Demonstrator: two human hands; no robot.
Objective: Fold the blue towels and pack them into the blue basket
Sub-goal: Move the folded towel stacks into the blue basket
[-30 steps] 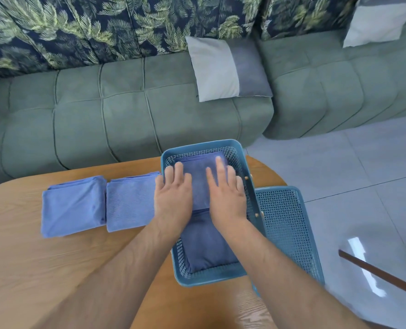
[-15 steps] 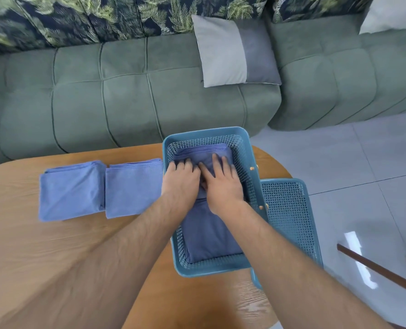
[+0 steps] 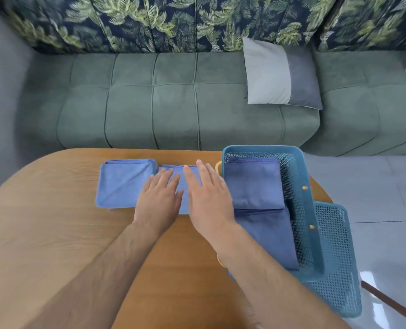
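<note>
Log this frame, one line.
hands: left hand and right hand open over near towel | table: far towel folded | basket: two packed towels

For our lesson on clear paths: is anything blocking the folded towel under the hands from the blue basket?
Nothing visible does. The left hand and right hand are over the towel, which lies beside the blue basket. Two darker towels lie inside, leaving room on top.

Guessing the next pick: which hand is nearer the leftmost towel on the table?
Left. The left hand is just right of the leftmost towel; the right hand is farther right, beside the basket.
</note>
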